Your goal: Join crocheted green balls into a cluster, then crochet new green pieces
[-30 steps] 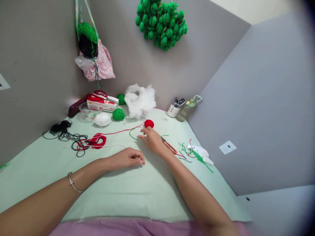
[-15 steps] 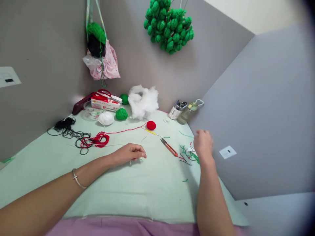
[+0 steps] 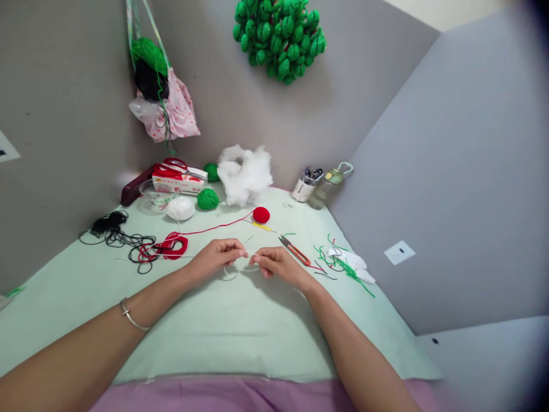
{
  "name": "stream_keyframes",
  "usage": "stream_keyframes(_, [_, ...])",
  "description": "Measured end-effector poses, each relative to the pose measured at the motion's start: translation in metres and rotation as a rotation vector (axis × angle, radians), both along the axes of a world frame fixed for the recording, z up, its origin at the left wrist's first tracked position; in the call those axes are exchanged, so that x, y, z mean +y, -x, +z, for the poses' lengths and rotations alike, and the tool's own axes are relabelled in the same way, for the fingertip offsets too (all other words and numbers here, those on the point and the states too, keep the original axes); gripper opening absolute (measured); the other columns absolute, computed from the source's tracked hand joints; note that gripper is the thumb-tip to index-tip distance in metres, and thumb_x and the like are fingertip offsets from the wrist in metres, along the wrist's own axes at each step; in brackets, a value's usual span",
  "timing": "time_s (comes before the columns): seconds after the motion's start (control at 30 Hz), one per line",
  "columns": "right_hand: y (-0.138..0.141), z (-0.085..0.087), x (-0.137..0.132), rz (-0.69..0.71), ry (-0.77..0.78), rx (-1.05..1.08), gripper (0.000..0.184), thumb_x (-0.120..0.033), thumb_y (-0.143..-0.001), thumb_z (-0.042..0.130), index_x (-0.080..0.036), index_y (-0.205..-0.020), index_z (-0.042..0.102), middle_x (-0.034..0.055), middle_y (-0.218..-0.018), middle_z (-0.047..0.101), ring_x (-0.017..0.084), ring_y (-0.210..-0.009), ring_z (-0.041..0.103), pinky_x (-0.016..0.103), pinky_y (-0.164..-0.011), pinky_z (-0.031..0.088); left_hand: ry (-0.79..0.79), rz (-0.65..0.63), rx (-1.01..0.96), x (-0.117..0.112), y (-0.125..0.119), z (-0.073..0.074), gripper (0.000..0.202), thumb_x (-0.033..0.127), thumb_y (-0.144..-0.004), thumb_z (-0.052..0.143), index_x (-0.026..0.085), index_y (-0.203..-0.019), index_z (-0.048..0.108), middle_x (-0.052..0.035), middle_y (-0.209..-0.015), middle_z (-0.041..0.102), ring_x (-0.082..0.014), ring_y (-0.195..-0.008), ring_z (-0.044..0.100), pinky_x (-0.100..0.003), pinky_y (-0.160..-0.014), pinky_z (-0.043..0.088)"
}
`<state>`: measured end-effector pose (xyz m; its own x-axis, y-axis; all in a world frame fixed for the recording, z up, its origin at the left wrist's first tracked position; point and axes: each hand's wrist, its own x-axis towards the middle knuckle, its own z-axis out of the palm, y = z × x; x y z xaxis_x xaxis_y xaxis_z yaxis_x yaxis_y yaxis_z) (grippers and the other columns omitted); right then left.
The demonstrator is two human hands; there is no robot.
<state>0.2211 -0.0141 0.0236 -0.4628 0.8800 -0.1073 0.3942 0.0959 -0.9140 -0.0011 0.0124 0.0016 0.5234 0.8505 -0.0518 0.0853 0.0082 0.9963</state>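
Over the middle of the pale green tabletop, my left hand pinches white yarn between thumb and fingers. My right hand faces it closely, its fingertips also closed on the white yarn, which loops below both hands. Beyond them lie a small red ball with a red strand, a yellow-handled crochet hook and a thin needle. Orange thread snips rest just past my right hand. Left of my left hand is a tangle of red yarn.
Black yarn, a white yarn ball, green yarn balls, a box with red scissors, and white stuffing stand behind. Right are yarn scraps, a pen cup and a bottle. A bag hangs above.
My right hand has come from the scraps at the right to the middle and now grips the white yarn beside my left hand. The view has shifted slightly.
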Motion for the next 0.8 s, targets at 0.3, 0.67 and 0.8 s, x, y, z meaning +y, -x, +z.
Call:
stream_keyframes(0.3, [-0.013,-0.007,0.043,-0.126,-0.586,-0.841,0.034,-0.019,-0.102,0.036,-0.016,-0.111,0.069,0.0124,-0.112,0.07,0.019,-0.091,0.065,0.028,-0.076,0.046,0.08,0.144,-0.219,0.011,0.008,0.002,0.027,0.042,-0.085,0.068,0.015,-0.085,0.068,0.0053,-0.062,0.044,-0.0067,-0.053,0.033,-0.021,-0.052,0.022])
stream_keyframes(0.67, [0.042,-0.005,0.082,0.305,-0.774,-1.098,0.025,-0.007,-0.096,0.044,-0.008,-0.098,0.07,0.0196,-0.102,0.069,0.027,-0.102,0.063,0.033,-0.078,0.045,0.099,0.011,-0.117,0.004,0.001,-0.004,0.046,0.057,-0.081,0.069,0.014,-0.069,0.062,0.0042,-0.059,0.048,-0.0076,-0.052,0.033,-0.024,-0.055,0.023])
stream_keyframes(0.8, [0.038,0.017,0.086,0.276,-0.76,-1.098,0.019,-0.009,-0.092,0.051,-0.012,-0.095,0.07,0.0132,-0.09,0.072,0.022,-0.081,0.065,0.028,-0.064,0.039,0.084,0.049,-0.118,0.005,-0.001,-0.004,0.046,0.057,-0.082,0.068,0.014,-0.072,0.057,0.0034,-0.066,0.053,-0.0064,-0.052,0.033,-0.023,-0.055,0.023])
